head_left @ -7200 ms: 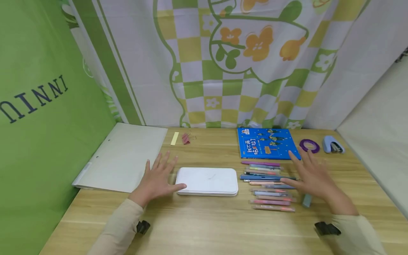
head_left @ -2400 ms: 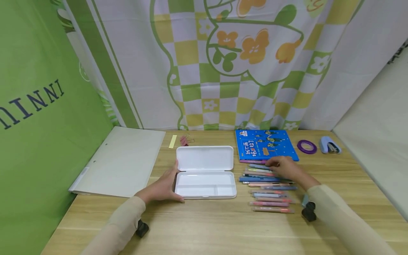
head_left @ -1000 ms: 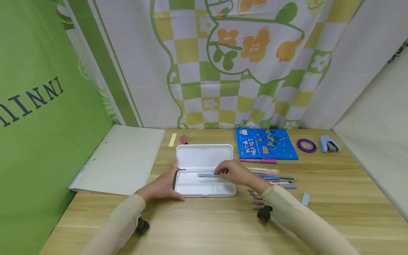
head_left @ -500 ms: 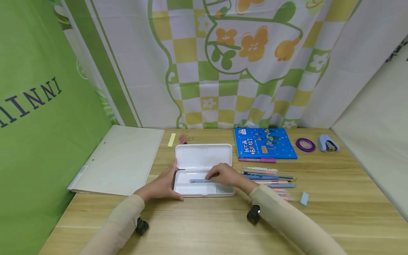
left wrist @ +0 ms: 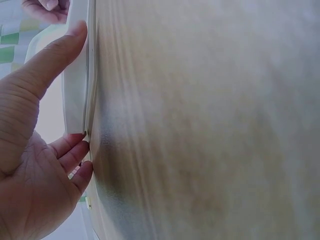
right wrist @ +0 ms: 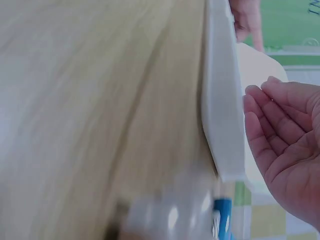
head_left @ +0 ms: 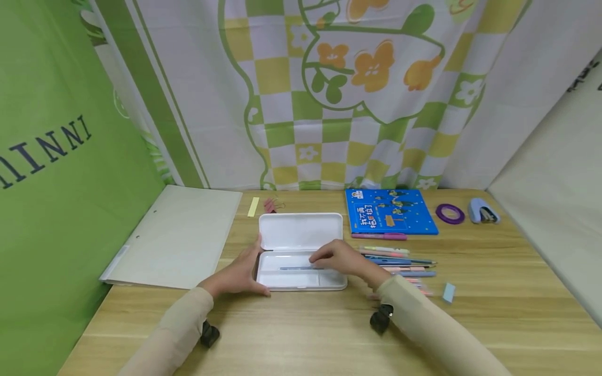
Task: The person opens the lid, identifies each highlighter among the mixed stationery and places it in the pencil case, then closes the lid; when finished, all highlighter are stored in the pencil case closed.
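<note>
With left hand (head_left: 237, 274) spread wide, bracing the left end of white pencil case (head_left: 288, 280): thumb along the front wall, fingertips against the end, none wrapped round. With right hand (head_left: 334, 256) over the rear compartment, fingers loosely bent and thumb close to the fingertips, no pen visible between.

Best, probably, to lay grey-blue pen (head_left: 293, 268) flat and parallel to the divider, well inside the rim. Lift the fingertips straight up, so as not to drag or roll it; brace the case lightly, without tipping it.

Inside the case, along the divider on the rear-compartment side: slim, grey-blue, partly hidden by the right hand, markings too small to read. Around it, glossy white walls, with lid (head_left: 301, 231) tipped back and the front row split into one long and one short compartment.

Farther out on tabletop (head_left: 301, 334): to the right, loose pens (head_left: 397, 261) partly behind the right forearm, pale-blue block (head_left: 449, 293), blue book (head_left: 390, 211), purple tape roll (head_left: 450, 213), stapler (head_left: 483, 211); behind, pink clips (head_left: 270, 205); to the left, pale folder (head_left: 178, 235).
</note>
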The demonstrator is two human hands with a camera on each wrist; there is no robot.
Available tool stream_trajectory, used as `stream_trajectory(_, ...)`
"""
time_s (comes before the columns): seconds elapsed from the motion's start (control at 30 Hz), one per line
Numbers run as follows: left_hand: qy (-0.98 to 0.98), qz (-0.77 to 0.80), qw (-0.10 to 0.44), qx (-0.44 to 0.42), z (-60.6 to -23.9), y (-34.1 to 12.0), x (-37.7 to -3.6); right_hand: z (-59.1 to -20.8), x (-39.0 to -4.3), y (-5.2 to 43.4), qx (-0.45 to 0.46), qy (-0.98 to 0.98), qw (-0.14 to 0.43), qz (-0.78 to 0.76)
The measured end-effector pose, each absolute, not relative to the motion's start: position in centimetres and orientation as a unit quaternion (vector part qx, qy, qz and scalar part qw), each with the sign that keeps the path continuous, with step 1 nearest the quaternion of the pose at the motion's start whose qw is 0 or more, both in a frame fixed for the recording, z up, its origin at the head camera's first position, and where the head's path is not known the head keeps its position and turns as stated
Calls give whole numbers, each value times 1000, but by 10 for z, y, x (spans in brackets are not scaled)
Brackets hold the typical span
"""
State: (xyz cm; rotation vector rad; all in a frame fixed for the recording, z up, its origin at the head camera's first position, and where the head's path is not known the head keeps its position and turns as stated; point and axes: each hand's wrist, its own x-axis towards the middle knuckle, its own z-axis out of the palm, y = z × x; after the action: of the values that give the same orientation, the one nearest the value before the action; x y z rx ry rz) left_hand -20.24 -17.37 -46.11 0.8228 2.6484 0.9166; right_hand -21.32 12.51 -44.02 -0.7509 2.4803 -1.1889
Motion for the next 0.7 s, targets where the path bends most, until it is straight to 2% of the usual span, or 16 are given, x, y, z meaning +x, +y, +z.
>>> stream_trajectory(0.37,904,305,116,275,-462,-174,-203,-424,-208,206,-183,865,132,-449)
stream_trajectory(0.7,905,304,114,275,-464,-174,-203,-433,-217,289,-137,884,123,-429)
